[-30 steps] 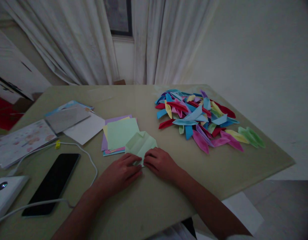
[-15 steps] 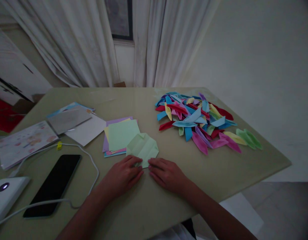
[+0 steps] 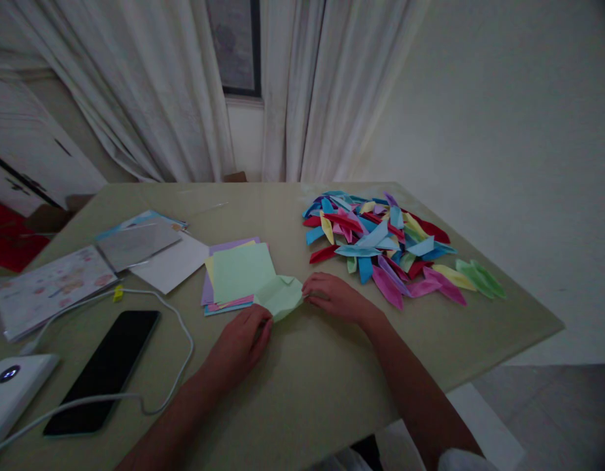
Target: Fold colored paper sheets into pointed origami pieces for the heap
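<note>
Between my two hands is a light green sheet of origami paper (image 3: 281,297) with creases and folded corners. My left hand (image 3: 246,333) pinches its lower left edge, fingers closed. At its right corner my right hand (image 3: 335,296) holds it between thumb and fingertips. The paper is tilted, its near edge slightly off the table. Just behind and left of it lies a stack of square coloured paper (image 3: 241,275), light green on top, with yellow, purple, pink and blue edges showing. The paper's left part overlaps the stack's corner.
A heap of folded colourful paper pieces (image 3: 375,239) covers the table's (image 3: 302,399) back right. To the left lie a black phone (image 3: 103,369), a white power bank (image 3: 17,392) with a white cable (image 3: 184,333), a patterned packet (image 3: 54,284) and a white sheet (image 3: 172,261).
The green paper has been lifted and tilted from lying flat. My right hand has moved up and right to its right corner; my left hand has shifted slightly left. The view has tilted slightly.
</note>
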A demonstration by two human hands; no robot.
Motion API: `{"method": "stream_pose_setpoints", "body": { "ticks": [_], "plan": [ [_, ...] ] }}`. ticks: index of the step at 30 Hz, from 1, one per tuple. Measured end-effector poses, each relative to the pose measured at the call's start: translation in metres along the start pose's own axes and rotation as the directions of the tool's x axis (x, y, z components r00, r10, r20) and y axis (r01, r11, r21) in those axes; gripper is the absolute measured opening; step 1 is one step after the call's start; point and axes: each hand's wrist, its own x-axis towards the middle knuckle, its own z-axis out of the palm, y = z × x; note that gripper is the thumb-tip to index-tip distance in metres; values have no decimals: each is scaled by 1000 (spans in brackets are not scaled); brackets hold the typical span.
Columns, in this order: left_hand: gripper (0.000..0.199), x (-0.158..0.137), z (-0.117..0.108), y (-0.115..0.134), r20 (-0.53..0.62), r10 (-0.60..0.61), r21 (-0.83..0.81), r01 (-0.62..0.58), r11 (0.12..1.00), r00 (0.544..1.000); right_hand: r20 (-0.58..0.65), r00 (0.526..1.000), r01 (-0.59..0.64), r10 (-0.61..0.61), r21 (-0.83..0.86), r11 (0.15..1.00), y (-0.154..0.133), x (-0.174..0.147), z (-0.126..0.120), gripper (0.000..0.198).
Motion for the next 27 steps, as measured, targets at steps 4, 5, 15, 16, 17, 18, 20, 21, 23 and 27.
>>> {"method": "stream_pose_setpoints", "body": {
  "ticks": [4,5,15,16,17,18,20,21,23,27],
  "plan": [
    [22,4,-5,-3,-95,-188,-92,179,979,978,-136,974,-150,181,207,967,6,14,18,9],
    [23,5,-6,-5,-124,-211,-87,201,976,970,-172,959,-181,225,238,954,7,15,24,8],
    [29,10,-10,-9,-119,-346,-17,347,938,931,-364,872,-232,327,281,931,-5,23,51,12],
    [29,10,-11,-9,-115,-353,-3,355,935,929,-352,873,-240,337,292,926,-6,24,52,11],
    [29,11,-12,-9,-119,-359,7,362,932,926,-346,872,-246,346,300,922,-6,24,53,11],
    [29,11,-13,-9,-125,-366,13,370,929,922,-348,869,-250,352,305,919,-6,25,54,10],
    [31,13,-14,-11,-120,-385,25,391,920,915,-363,858,-263,364,298,918,-5,27,58,9],
    [32,13,-15,-12,-115,-391,40,398,916,913,-366,854,-276,369,283,919,-5,28,59,8],
    [34,13,-13,-14,-114,-376,95,387,917,920,-348,859,-310,375,229,923,-4,29,61,8],
    [33,9,-6,-16,-127,-300,185,320,929,946,-300,878,-359,373,102,928,-8,26,62,9]
  ]
}}
